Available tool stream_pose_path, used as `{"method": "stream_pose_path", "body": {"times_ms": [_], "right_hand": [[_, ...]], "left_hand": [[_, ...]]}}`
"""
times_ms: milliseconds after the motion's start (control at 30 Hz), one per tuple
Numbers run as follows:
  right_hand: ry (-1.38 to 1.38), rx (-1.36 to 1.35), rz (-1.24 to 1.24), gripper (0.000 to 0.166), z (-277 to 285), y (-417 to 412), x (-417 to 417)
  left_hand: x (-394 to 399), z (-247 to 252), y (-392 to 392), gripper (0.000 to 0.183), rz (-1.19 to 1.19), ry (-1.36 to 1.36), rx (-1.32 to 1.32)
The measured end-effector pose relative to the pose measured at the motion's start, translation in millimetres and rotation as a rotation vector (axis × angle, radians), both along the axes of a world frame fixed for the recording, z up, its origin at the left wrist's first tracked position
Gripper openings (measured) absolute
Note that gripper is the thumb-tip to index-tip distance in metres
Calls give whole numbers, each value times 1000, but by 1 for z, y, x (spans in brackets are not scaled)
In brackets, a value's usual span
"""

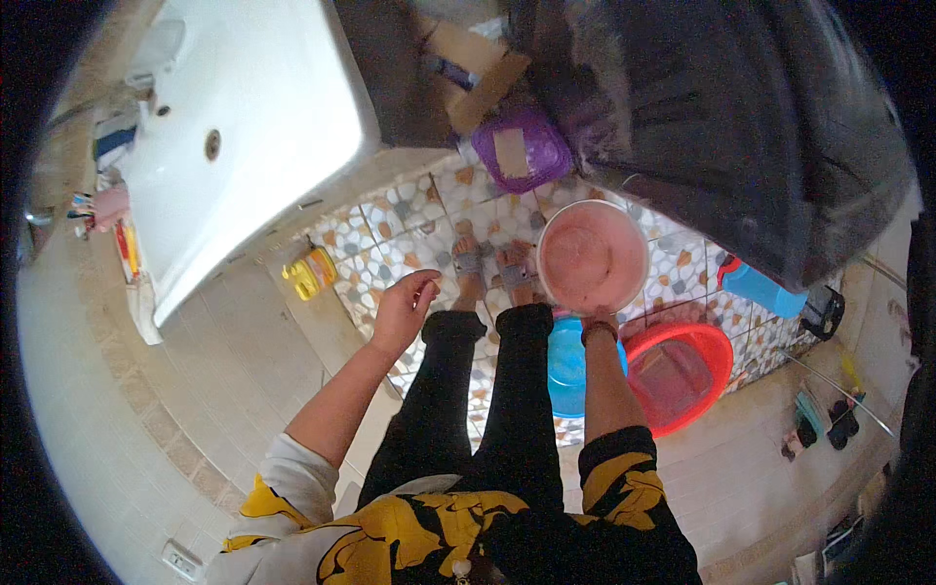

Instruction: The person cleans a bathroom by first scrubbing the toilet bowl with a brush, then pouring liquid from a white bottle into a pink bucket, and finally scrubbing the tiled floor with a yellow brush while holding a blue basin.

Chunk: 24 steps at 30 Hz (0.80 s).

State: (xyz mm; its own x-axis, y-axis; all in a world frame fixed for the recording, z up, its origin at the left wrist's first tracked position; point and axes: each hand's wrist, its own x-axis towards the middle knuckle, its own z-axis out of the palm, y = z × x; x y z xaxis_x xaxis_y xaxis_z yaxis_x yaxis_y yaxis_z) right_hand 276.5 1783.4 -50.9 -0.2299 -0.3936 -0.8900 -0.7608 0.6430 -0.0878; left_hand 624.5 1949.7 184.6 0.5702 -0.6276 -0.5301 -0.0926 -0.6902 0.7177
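Note:
A pink plastic basin (591, 252) with a pale rim is held off the floor in front of my right leg. My right hand (598, 314) grips its near rim, and the basin hides most of the fingers. Below that wrist lies a blue basin (569, 365), partly covered by my forearm. A red oval tub (684, 376) stands just to the right. My left hand (409, 303) hangs in the air left of my legs, fingers loosely curled, with nothing visible in it. The nearest item to it is a yellow bottle (311, 273) by the wall.
A white washbasin (263, 131) juts out at upper left. A purple plastic basket (523, 150) and an open cardboard box (475, 73) are ahead. Dark covering (716, 131) hangs at upper right, above a blue container (760, 287). Pebble-patterned tiles (409, 241) cover the floor.

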Motion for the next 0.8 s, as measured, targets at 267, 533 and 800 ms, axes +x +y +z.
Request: {"method": "stream_pose_path", "body": {"times_ms": [267, 533, 800], "right_hand": [[156, 95, 1177, 42, -95, 10, 28], [-275, 35, 193, 42, -129, 44, 165], [-521, -107, -914, 34, -235, -57, 259]], "left_hand": [[-59, -109, 90, 21, -94, 60, 258], [-79, -129, 122, 22, -359, 85, 214], [-71, -143, 149, 19, -283, 158, 272]]}}
